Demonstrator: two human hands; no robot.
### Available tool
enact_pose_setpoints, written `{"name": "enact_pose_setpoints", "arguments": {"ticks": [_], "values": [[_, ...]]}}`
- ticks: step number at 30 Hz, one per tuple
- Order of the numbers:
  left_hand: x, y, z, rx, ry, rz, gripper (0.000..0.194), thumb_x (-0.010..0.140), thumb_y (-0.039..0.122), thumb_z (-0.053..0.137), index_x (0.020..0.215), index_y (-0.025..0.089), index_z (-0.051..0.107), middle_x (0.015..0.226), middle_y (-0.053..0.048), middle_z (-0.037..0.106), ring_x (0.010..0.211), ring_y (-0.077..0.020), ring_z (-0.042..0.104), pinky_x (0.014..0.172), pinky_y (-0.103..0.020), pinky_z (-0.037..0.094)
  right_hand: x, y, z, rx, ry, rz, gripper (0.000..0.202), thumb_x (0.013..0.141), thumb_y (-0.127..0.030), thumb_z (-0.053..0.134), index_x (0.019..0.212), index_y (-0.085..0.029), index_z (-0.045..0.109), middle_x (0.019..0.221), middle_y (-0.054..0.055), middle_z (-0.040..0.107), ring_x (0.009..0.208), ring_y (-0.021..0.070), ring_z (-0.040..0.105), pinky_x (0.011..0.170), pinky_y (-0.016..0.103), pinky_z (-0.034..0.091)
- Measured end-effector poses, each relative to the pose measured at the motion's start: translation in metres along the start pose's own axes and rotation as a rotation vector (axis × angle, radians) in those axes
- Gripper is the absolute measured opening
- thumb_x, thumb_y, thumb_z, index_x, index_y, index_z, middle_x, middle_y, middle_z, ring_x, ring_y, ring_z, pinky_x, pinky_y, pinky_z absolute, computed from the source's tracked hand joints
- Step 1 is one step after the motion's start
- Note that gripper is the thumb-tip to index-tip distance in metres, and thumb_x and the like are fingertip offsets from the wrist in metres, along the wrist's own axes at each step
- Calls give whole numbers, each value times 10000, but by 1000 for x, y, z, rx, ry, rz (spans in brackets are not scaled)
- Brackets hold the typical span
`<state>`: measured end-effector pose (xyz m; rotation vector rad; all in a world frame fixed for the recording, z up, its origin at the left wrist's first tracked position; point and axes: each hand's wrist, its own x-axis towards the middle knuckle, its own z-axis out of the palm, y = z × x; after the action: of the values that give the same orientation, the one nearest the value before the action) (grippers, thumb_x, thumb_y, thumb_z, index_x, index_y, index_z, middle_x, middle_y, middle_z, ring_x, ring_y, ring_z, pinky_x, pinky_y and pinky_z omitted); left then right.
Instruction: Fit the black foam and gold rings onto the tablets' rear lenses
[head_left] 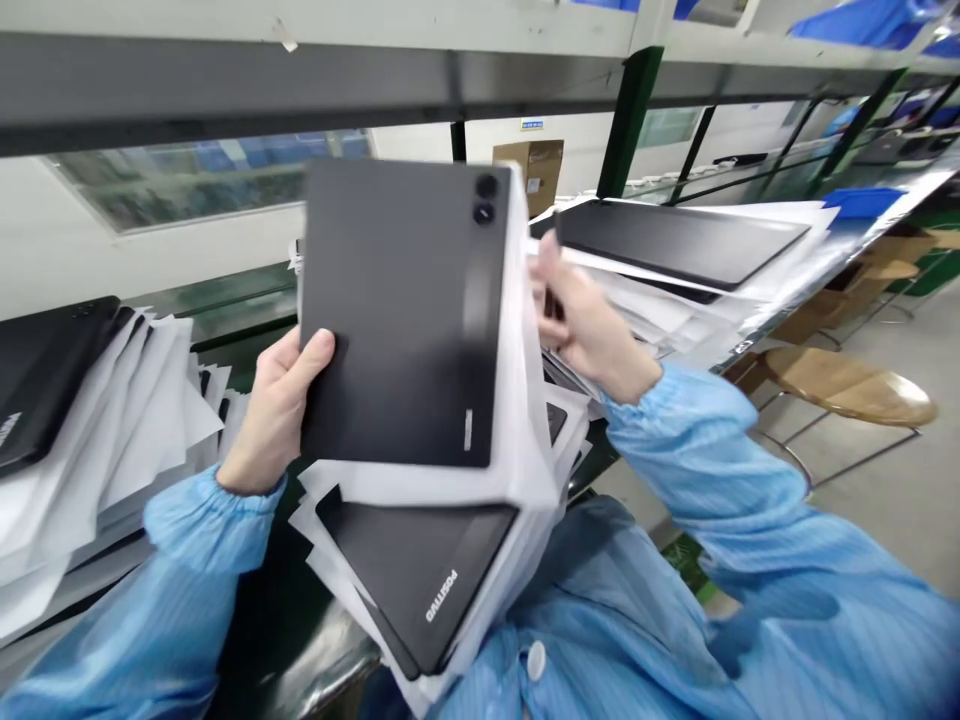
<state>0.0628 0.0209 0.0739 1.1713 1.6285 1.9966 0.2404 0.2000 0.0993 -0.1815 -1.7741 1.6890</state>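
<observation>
My left hand grips the left edge of a dark grey tablet, thumb on its back. The tablet is held up with its back towards me, a two-lens camera at its upper right corner. White sheet shows behind its right side. To the right of the tablet, my right hand is closed, blurred, around a small dark thing that I cannot make out. Below the held tablet, another black tablet marked POSITIVO lies tilted on a stack with white sheets between.
On the left stands a stack of black tablets and white sheets. To the right, a large dark panel lies on white sheets. A shelf beam crosses overhead. A wooden stool stands at the right.
</observation>
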Motion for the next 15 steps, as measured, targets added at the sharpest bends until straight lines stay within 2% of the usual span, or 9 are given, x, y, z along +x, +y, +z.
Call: {"name": "enact_pose_setpoints", "arguments": {"ticks": [1,3,5,6,8,11,13,15], "values": [[-1,0,4,-12,52,50,334,760,471,695,951,201,645,938,21,723,955,-231,654,692,-270,562,-5,4,-1,-67,-26,46,552,699,-669,626,579,-197,367,444,-77,263,369,26,189,346,196,129],[-5,0,14,-30,141,105,262,836,425,621,991,213,621,1061,38,697,1086,-249,598,805,-314,547,-15,3,-4,-226,-11,69,500,636,-586,733,592,-185,438,474,-60,350,405,42,290,365,200,212],[-10,1,25,-43,147,106,265,857,419,584,1016,208,603,1123,16,676,1134,-261,572,835,-332,541,-21,-11,-7,-355,100,-10,388,632,-408,799,611,-165,497,543,-38,447,475,61,393,413,206,300],[-13,2,32,-44,96,92,289,852,428,581,1032,202,595,1138,-6,670,1132,-266,574,835,-339,544,-22,-21,-8,-397,174,-60,328,667,-315,786,606,-153,508,570,-32,475,501,61,420,437,205,321],[-19,6,47,-35,-108,30,341,831,436,597,1066,190,574,1146,-46,662,1093,-271,600,821,-352,551,-21,-46,-11,-476,304,-117,264,754,-171,701,576,-130,510,579,-33,492,510,41,431,460,196,320],[-22,13,70,-44,-417,-9,352,845,440,580,1083,184,534,1059,-63,674,915,-236,671,750,-342,558,-15,-79,-21,-630,453,-78,207,785,-139,649,598,-99,568,574,-42,534,516,16,456,500,202,328],[-19,16,80,-53,-572,22,328,882,432,535,1093,183,497,999,-58,675,838,-204,682,727,-321,549,-7,-97,-43,-715,567,-22,108,744,-187,684,703,-96,643,632,-33,609,581,38,523,547,247,350],[-14,14,83,5,-716,49,314,904,410,505,1123,189,466,993,-59,669,875,-194,671,764,-312,531,4,-111,-81,-776,673,-19,202,705,-253,696,837,-101,682,759,-1,679,713,113,601,562,307,336]]}}
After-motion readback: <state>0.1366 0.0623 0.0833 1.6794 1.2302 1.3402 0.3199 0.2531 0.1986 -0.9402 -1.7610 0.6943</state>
